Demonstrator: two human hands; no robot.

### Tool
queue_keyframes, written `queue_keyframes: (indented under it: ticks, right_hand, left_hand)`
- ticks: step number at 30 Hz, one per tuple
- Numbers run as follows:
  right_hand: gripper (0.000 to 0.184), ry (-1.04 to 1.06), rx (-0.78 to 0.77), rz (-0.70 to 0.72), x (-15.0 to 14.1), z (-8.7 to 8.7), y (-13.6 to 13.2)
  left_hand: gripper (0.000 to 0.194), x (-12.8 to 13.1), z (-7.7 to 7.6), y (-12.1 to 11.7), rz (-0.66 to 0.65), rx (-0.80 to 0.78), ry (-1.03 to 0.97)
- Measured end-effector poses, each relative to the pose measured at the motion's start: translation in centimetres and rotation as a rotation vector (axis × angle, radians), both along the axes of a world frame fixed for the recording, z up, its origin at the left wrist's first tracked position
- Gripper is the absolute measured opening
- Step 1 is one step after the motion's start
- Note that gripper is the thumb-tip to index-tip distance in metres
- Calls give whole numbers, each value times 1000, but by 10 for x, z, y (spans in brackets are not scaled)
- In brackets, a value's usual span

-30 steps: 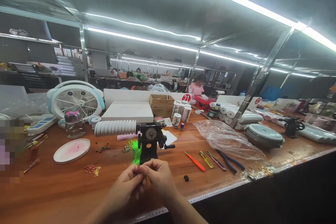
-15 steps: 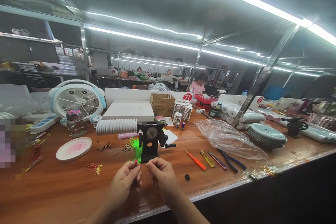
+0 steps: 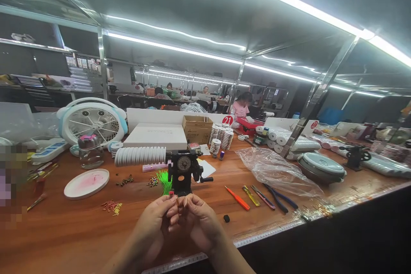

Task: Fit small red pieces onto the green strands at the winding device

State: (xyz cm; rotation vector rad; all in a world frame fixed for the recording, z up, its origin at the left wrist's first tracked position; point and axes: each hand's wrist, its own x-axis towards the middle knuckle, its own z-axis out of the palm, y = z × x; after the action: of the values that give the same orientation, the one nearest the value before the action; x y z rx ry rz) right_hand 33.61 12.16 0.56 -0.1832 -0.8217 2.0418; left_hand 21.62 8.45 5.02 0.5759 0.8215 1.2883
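Note:
My left hand (image 3: 160, 218) is closed in a pinch, with a small red piece (image 3: 171, 192) showing at its fingertips. My right hand (image 3: 201, 220) is pinched too, its fingertips right against those of the left; whatever lies between them is too small to make out. Just beyond the hands stands a black hand-cranked winder (image 3: 184, 167) with a dial, and a row of white spools (image 3: 141, 156) sticks out from its left side. Bright green strands (image 3: 164, 180) lie by the winder's base. Small red and yellow pieces (image 3: 112, 207) are heaped to the left.
On the right lie an orange screwdriver (image 3: 237, 198), a yellow-handled tool (image 3: 251, 195), pliers (image 3: 278, 197) and a small black piece (image 3: 226, 218). A white dish (image 3: 86, 184), a glass jar (image 3: 90, 153) and a fan (image 3: 93, 124) stand left. Plastic film (image 3: 276, 171) covers part of the table.
My two hands have come together, so their fingertips now meet where a gap was before. The red piece shows more clearly above the left fingers. The view has shifted slightly.

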Motion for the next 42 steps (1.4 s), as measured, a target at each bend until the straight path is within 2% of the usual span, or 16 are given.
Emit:
queue_keyframes:
  ticks: [11,13,16,18,21,24,27,30,32,34,35,37,40,42]
  right_hand:
    - [25,-85,29,-34,-2,1,-1]
    - [27,-162,66,-152,-4,-1,1]
    - [31,-395,204,-454,-6,-5,1]
    - [33,-528,277,-567,-6,-7,0]
    - [28,-532,280,-528,-7,-6,-1]
    - [33,-478,266,-444,-7,-2,1]
    - [24,-618,329,-495,-6,6,2]
    - [16,-799,420,-517,-2,12,-1]
    - [16,-799,439,-403,2,14,-4]
    - [20,-672,397,-275,5,15,-5]
    - [21,-603,361,-254,6,15,-4]
    - [21,-548,305,-323,6,15,-1]
    - [19,-584,292,-471,0,16,3]
    - [21,-577,283,-453,-6,16,3]
  left_hand:
    - [26,0,-1,0,33,-19,0]
    - [27,0,-3,0,38,-12,26]
    - [29,-2,-7,3,49,15,95]
    - [30,-4,-11,5,54,31,144]
    - [32,-7,-14,8,71,36,216]
    - [32,-8,-18,8,67,72,341]
    - [33,-8,-23,7,75,158,473]
    - [36,-12,-28,9,103,183,496]
    - [36,-19,-28,13,127,181,492]
    - [38,-25,-27,17,138,176,476]
    - [39,-28,-26,18,127,173,462]
    - [40,-28,-25,18,80,166,440]
    - [40,-21,-24,11,-13,162,393]
    - [39,-14,-24,6,-72,149,355]
